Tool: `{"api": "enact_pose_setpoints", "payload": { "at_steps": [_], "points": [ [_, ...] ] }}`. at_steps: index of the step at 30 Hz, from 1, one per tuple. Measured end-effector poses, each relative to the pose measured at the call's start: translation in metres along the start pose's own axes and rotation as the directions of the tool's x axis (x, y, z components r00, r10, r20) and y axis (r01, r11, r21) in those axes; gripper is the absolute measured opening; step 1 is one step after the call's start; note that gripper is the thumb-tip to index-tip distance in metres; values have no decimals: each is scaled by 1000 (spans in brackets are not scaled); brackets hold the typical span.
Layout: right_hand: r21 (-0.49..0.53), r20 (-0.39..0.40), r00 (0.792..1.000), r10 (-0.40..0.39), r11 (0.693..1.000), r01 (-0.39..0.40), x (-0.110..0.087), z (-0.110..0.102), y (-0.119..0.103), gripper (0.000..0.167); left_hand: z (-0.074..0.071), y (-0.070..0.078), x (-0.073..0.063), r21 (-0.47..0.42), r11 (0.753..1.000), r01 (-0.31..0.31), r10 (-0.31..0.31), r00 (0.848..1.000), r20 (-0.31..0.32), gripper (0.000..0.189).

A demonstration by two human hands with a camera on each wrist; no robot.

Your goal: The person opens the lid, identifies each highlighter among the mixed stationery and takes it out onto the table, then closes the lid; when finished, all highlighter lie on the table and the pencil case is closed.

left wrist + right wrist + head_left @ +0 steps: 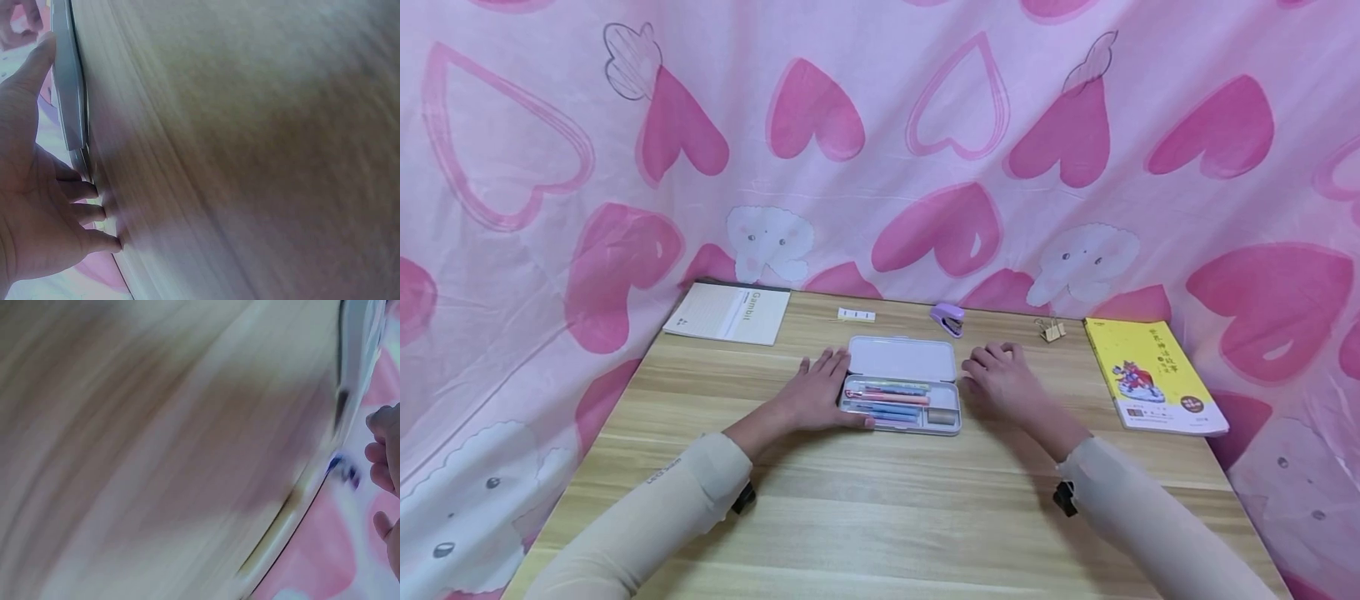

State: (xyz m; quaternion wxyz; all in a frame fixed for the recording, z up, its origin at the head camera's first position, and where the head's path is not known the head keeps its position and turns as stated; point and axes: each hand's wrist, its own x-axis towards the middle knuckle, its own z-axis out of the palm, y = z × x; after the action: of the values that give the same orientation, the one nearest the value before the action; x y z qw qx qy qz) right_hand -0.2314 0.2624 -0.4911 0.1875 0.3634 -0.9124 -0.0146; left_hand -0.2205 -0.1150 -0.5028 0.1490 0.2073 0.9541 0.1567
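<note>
A white pencil case (904, 358) lies on the table with its lid folded back. Several pens (887, 400) and a grey-brown block (942, 416) sit in its tray. My left hand (820, 392) is at the case's left side, fingers extended toward the back and thumb along the front edge. In the left wrist view, the thumb (44, 53) lies against the case's side (67, 81). My right hand (1000, 375) is just right of the case, fingers loosely bent and holding nothing. The right wrist view shows its fingertips (378, 453) apart from the case (353, 350).
A notebook (730, 312) lies at the back left. Behind the case are a small white card (856, 315) and a purple stapler (948, 319). Toward the right lie binder clips (1051, 331) and a yellow book (1150, 375). A pink heart-patterned curtain (880, 167) hangs behind the table.
</note>
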Motion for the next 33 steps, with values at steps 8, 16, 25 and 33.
{"api": "enact_pose_setpoints", "payload": {
  "at_steps": [8,16,25,33],
  "points": [
    [57,33,997,-63,997,61,41,5,-44,19,0,0,0,-6,1000,5,-5,1000,9,143],
    [152,153,983,-105,985,82,61,4,-76,19,-1,1,0,-2,1000,12,-12,1000,9,143],
    [79,196,974,-113,992,99,68,7,-85,17,-1,0,-1,-9,1000,11,-11,1000,6,143],
    [58,195,976,-99,994,89,67,11,-85,15,-1,-1,0,-14,1000,11,-11,1000,6,143]
  ]
}}
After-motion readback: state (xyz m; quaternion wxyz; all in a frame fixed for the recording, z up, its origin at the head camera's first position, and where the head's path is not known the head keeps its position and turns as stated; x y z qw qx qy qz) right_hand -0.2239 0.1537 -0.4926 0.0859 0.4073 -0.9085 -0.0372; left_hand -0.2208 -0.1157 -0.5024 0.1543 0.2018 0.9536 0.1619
